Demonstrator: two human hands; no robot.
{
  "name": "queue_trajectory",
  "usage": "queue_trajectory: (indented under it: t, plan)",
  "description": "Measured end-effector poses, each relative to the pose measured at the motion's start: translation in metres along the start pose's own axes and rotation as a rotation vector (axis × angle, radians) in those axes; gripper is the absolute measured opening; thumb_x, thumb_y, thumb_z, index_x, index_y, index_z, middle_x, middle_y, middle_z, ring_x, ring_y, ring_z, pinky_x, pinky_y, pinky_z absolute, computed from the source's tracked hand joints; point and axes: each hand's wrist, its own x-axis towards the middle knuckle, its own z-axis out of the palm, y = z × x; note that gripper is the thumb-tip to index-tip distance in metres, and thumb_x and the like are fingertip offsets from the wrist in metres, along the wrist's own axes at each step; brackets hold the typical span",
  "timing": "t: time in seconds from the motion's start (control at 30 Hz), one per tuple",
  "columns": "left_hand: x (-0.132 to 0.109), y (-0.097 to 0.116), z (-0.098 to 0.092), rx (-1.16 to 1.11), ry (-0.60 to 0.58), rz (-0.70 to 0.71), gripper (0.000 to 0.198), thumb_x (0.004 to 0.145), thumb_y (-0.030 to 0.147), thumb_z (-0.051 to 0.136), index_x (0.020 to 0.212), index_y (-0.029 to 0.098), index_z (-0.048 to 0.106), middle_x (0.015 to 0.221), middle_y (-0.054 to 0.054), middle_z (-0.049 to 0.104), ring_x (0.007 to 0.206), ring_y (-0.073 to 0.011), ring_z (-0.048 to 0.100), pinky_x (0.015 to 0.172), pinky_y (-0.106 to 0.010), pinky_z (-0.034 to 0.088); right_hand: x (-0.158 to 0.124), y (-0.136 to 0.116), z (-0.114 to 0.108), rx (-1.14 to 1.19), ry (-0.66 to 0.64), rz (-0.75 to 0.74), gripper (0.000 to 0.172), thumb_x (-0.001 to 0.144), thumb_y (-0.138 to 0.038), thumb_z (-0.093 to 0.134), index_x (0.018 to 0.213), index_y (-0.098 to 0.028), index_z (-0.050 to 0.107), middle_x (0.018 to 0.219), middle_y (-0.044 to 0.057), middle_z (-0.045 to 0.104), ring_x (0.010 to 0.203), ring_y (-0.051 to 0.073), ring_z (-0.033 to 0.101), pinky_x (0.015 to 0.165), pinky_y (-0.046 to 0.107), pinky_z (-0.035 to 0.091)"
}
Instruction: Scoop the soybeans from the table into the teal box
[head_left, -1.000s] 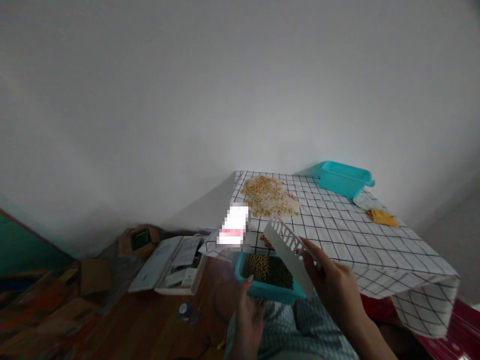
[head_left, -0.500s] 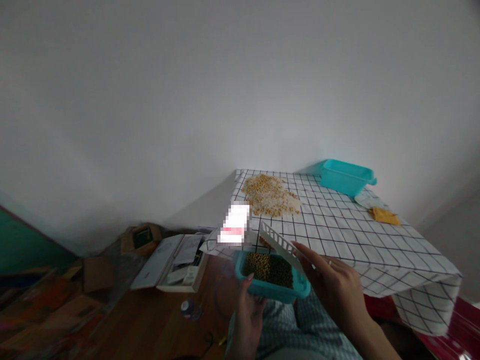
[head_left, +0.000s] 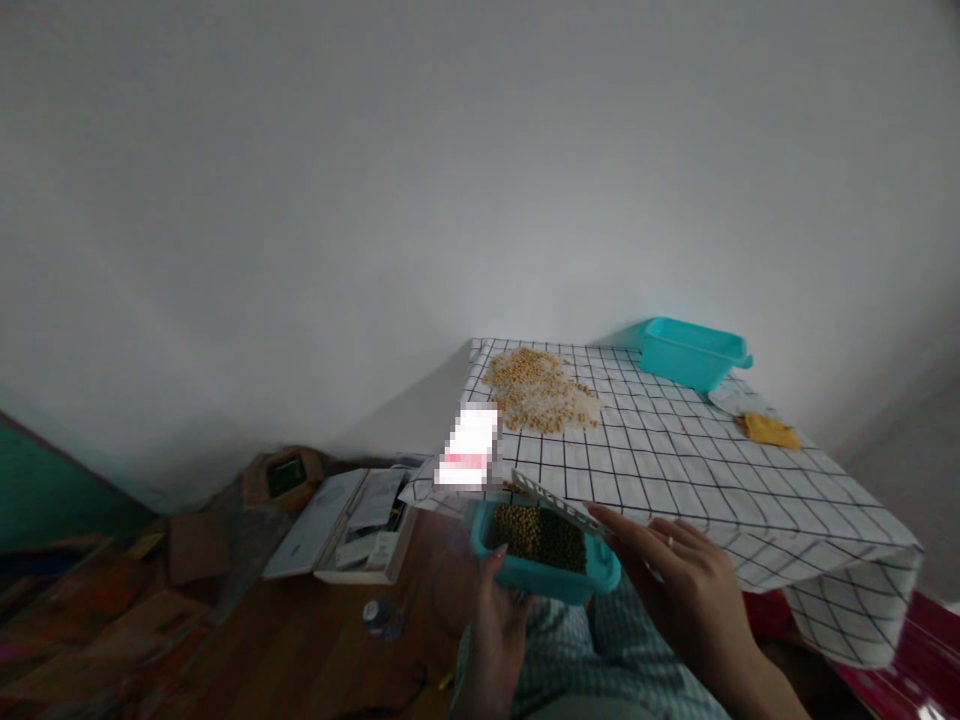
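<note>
The left hand (head_left: 501,615) grips the near wall of the teal tray (head_left: 540,578) of beans (head_left: 540,535) from below, thumb at the rim. The right hand (head_left: 686,585), fingers nearly straight, pinches the white slotted panel (head_left: 547,498). The panel lies almost flat over the tray's far edge, at the tabletop (head_left: 697,470) corner.

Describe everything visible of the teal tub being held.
The teal tub is small, rectangular, plastic-looking, with a lipped rim. It is nearly full of yellow-brown beans and sits roughly level above the lap, by the near edge of the table. The left hand grips its near wall, thumb at the rim. A white slotted panel, held by the right hand, lies low over its far rim.
</note>
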Motion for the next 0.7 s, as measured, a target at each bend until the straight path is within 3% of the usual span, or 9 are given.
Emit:
queue_trajectory:
  t: [0.2,0.4,0.53,0.7]
  plan:
    - [0.003,-0.001,-0.006,0.037,-0.001,0.033,0.044,0.107,0.023,0.076,0.151,0.02,0.069,0.116,-0.011,0.086,0.093,-0.0238,0.084,0.076,-0.035,0.069,0.005,0.005,0.003,0.014,0.02,0.029,0.041,0.125,-0.026,0.051,0.142,-0.028,0.088,0.074,0.002,0.082,0.067,0.02,0.074,0.067,0.032,0.052]
    - [0.002,-0.001,-0.004,0.045,-0.047,0.031,0.046,0.109,0.025,0.073,0.154,0.022,0.068,0.12,-0.013,0.087,0.103,-0.0265,0.086,0.086,-0.039,0.071,0.034,0.015,0.017,0.008,0.079,-0.112,0.037,0.124,-0.018,0.053,0.135,-0.022,0.089,0.071,0.001,0.081,0.062,0.018,0.067,0.062,0.033,0.046]
    - [0.004,-0.001,-0.004,0.032,-0.052,0.02,0.051,0.107,0.026,0.075,0.158,0.023,0.068,0.12,-0.013,0.088,0.102,-0.0285,0.087,0.085,-0.04,0.071,0.034,0.018,0.02,0.062,0.03,-0.192,0.038,0.123,-0.014,0.053,0.136,-0.025,0.087,0.098,0.001,0.093,0.068,0.018,0.066,0.065,0.037,0.045]
    - [0.009,-0.001,-0.007,0.018,-0.071,-0.01,0.056,0.109,0.025,0.072,0.164,0.021,0.063,0.129,-0.015,0.088,0.108,-0.0288,0.087,0.088,-0.041,0.071,0.022,0.025,0.018,0.115,-0.004,-0.269,0.04,0.124,-0.013,0.052,0.139,-0.028,0.085,0.122,-0.001,0.095,0.077,0.019,0.068,0.073,0.039,0.047]
